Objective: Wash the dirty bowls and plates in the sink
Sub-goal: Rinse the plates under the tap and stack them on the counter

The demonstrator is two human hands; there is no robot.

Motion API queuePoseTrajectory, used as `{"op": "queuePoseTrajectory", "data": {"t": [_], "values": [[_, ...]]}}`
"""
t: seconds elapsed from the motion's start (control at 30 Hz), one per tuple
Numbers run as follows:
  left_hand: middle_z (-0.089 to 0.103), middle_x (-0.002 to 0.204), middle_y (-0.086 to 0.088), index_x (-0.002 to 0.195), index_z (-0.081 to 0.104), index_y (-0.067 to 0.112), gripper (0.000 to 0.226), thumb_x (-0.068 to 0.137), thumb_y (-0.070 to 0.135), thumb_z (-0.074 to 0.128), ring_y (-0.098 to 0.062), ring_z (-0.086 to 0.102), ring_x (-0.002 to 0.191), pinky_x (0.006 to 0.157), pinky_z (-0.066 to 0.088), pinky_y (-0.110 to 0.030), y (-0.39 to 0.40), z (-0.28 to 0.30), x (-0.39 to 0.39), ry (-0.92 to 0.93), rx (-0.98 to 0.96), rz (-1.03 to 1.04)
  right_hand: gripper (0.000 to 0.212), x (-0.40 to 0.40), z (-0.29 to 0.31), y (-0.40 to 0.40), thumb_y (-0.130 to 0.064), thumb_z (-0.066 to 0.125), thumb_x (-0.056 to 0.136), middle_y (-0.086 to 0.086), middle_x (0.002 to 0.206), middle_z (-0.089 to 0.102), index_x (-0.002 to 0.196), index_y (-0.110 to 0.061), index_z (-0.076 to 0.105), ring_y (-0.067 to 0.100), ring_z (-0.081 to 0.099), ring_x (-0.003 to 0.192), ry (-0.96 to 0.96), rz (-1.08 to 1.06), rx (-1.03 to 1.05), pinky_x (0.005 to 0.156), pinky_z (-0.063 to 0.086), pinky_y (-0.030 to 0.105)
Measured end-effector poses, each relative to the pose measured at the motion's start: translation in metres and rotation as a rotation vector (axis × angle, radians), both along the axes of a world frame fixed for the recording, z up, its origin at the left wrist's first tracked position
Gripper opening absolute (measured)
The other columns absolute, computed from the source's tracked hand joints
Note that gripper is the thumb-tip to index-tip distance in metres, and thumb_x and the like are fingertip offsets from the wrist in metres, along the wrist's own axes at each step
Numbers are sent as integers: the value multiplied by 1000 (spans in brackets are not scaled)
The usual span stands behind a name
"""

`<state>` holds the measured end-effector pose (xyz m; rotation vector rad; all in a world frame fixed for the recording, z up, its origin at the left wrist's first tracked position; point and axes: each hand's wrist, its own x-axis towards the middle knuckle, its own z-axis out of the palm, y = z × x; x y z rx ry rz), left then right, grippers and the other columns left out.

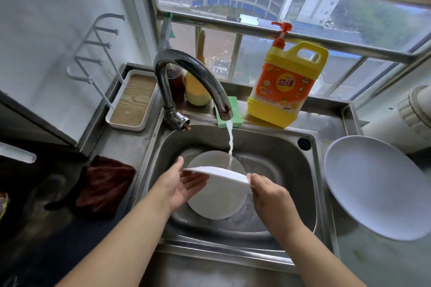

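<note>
Holding round white plate (224,184) under running water (231,144).

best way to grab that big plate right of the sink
Take the plate by its raised far rim, coming from above. It leans tilted on the counter, near edge down beside the sink, so the upper rim is free for thumb and fingers to pinch.
</note>
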<state>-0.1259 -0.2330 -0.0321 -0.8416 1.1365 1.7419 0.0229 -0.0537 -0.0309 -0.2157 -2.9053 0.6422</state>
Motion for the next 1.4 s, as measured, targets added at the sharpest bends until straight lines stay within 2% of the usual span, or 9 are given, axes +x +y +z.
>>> {"op": "queuePoseTrajectory", "data": {"t": [0.17,0.23,0.3,0.37,0.57,0.7,0.93,1.27,1.4], "values": [[67,68,-18,92,55,-9,17,97,-4,40,-25,61,72,43,55,-27,9,-6,10,-29,-9,3,23,17,-7,9,-16,55,94,14,109,70,101,1,69,23,66,104,203,46,33,95,51,38],[68,65,-16,91,56,-8,17,97,-4,41,-24,67,64,44,55,-25,10,-7,15,-12,-8,-3,23,24,-18,14,-2,60,88,11,120,65,110,-2,67,23,60,116,126,-62,-52,106,39,34],[68,78,-16,97,57,-5,16,98,-3,41,-22,67,70,47,56,-24,10,-7,17,44,-12,-19,43,30,-23,15,9,61,83,5,135,55,122,-9,61,19,47,130,-23,-264,-229,113,27,27],[67,88,-15,104,58,0,17,99,0,42,-22,64,79,51,57,-25,9,-7,16,122,-22,-50,54,32,-20,16,9,52,87,-1,143,44,134,-17,50,14,38,135,-146,-509,-447,110,27,24],[69,94,-10,110,58,11,19,97,3,48,-20,68,79,57,57,-27,8,1,18,325,-26,-196,45,13,-23,19,-17,36,103,14,135,50,146,-8,27,27,53,118,-346,-1074,-1350,105,41,44],[68,98,-10,111,57,12,20,96,2,48,-21,67,82,59,58,-27,16,5,24,396,0,-209,41,9,-35,17,-11,36,103,20,138,46,143,-2,31,37,50,122,-373,-1276,-1516,101,41,51],[69,87,-8,104,59,14,19,95,0,49,-19,66,78,67,58,-27,37,11,28,483,55,-206,36,11,-44,4,-16,32,104,15,110,63,137,-5,43,29,63,90,-387,-1215,-1698,86,47,44],[69,88,-6,105,59,13,17,95,3,49,-18,65,80,75,56,-29,57,16,21,526,121,-199,37,8,-39,18,-18,33,104,18,122,61,136,-3,44,32,61,105,-309,-1159,-1757,97,44,45],[68,92,-6,108,58,12,18,96,4,48,-20,63,86,76,56,-29,51,16,16,529,133,-158,35,6,-39,16,-18,34,104,17,119,63,134,-5,46,30,64,97,-303,-1159,-1775,88,48,42]]}}
